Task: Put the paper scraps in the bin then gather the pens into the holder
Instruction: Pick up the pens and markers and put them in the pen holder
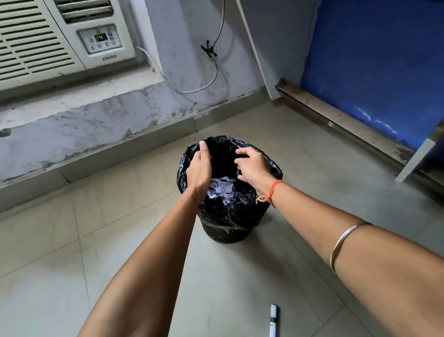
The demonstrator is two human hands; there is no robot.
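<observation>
A small black bin lined with a black plastic bag stands on the tiled floor. White paper scraps lie inside it. My left hand hovers over the bin's left rim, fingers extended near the bag's far edge; I cannot tell if it touches the bag. My right hand is over the right side of the opening, fingers spread and curled downward, holding nothing that I can see. A white pen with a green band lies on the floor near the bottom edge, between my arms.
A window air conditioner sits in the wall at upper left, with a cable hanging beside it. A blue board and wooden frame lean along the right wall. Beige floor tiles surround the bin.
</observation>
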